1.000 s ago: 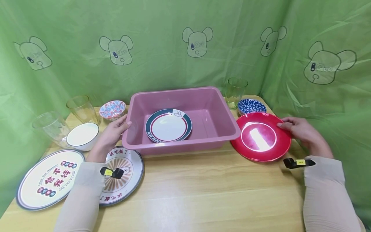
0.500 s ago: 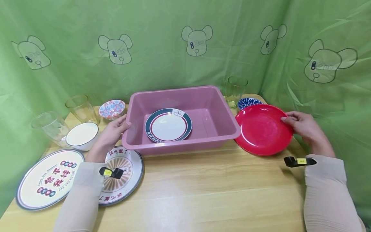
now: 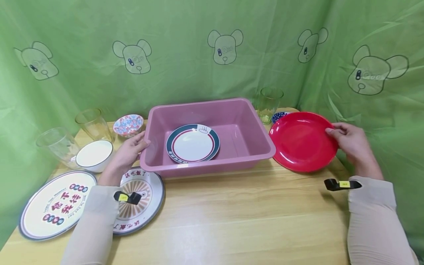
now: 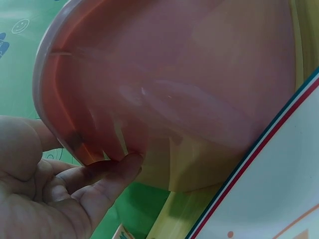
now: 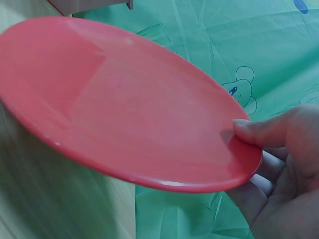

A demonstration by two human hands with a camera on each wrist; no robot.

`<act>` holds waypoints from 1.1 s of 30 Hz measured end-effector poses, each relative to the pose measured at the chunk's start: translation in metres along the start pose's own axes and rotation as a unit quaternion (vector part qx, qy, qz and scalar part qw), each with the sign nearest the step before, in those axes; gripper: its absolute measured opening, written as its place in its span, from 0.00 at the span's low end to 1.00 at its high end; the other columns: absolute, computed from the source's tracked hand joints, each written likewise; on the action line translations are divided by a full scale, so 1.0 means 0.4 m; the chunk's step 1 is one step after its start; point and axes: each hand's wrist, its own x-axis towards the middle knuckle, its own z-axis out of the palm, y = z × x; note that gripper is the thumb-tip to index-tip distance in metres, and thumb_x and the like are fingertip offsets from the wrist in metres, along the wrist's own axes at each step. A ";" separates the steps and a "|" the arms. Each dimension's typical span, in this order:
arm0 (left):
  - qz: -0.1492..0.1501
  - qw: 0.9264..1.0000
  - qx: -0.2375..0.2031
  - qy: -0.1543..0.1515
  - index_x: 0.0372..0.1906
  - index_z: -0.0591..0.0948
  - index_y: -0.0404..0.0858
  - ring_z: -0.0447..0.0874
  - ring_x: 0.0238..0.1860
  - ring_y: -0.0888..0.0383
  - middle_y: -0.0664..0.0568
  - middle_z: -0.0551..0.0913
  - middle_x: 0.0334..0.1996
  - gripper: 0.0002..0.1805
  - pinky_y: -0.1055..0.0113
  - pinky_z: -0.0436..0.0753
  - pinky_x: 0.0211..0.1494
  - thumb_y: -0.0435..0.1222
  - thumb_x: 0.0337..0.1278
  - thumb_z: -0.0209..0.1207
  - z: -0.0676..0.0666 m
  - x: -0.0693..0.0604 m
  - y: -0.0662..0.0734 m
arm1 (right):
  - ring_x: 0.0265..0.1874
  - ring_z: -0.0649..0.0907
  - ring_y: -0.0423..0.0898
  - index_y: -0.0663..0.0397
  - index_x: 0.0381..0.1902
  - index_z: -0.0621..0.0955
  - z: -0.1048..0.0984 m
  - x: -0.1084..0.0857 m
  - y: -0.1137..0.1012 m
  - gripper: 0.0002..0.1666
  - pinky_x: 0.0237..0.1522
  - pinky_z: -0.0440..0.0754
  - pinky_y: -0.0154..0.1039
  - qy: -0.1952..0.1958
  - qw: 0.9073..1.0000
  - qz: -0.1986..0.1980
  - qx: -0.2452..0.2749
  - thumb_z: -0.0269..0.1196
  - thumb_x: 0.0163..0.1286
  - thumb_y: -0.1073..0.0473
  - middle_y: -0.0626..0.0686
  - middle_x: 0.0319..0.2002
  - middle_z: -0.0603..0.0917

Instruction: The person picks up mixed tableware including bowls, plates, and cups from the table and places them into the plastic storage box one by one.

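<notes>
Flanking the wooden table (image 3: 238, 217), green sheeting (image 3: 185, 70) hangs behind the basin (image 3: 232, 143).

Left hand (image 3: 130, 149) and right hand (image 3: 352, 141) bare. Left sleeve (image 3: 92, 224) and right sleeve (image 3: 374, 224) long, plain, pale beige. Black strap (image 3: 135, 198) at each wrist, yellow label (image 3: 344, 184) on it; print looks dark, too small to read.

head cam up high, facing forward and down across the worktop (image 3: 238, 217), wrist cams way closer in, left one sharing the pink tub (image 3: 205, 113) with head, right one the red plate (image 3: 303, 141)
</notes>
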 end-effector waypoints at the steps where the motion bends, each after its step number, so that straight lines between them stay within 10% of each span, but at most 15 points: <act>1: -0.002 1.000 -0.001 0.000 0.77 0.46 0.34 0.75 0.61 0.51 0.34 0.60 0.72 0.33 0.68 0.80 0.55 0.36 0.76 0.45 0.000 0.000 0.000 | 0.24 0.82 0.31 0.38 0.44 0.77 0.001 -0.001 -0.003 0.05 0.26 0.83 0.27 0.007 1.000 -0.002 0.006 0.60 0.72 0.52 0.29 0.26 0.82; 17: -0.014 1.000 -0.014 -0.009 0.78 0.44 0.38 0.64 0.67 0.38 0.36 0.57 0.73 0.34 0.68 0.81 0.55 0.39 0.77 0.44 0.000 -0.003 -0.004 | 0.24 0.82 0.27 0.41 0.43 0.80 -0.001 -0.015 -0.051 0.06 0.25 0.81 0.22 0.130 0.988 -0.010 0.086 0.63 0.69 0.55 0.27 0.24 0.82; 33: -0.012 0.999 0.027 -0.023 0.77 0.43 0.33 0.62 0.68 0.35 0.32 0.58 0.72 0.34 0.60 0.77 0.62 0.35 0.76 0.44 -0.002 0.001 0.017 | 0.23 0.81 0.28 0.58 0.59 0.77 -0.023 -0.015 -0.150 0.25 0.25 0.81 0.22 0.137 0.990 -0.017 0.034 0.63 0.68 0.51 0.31 0.29 0.81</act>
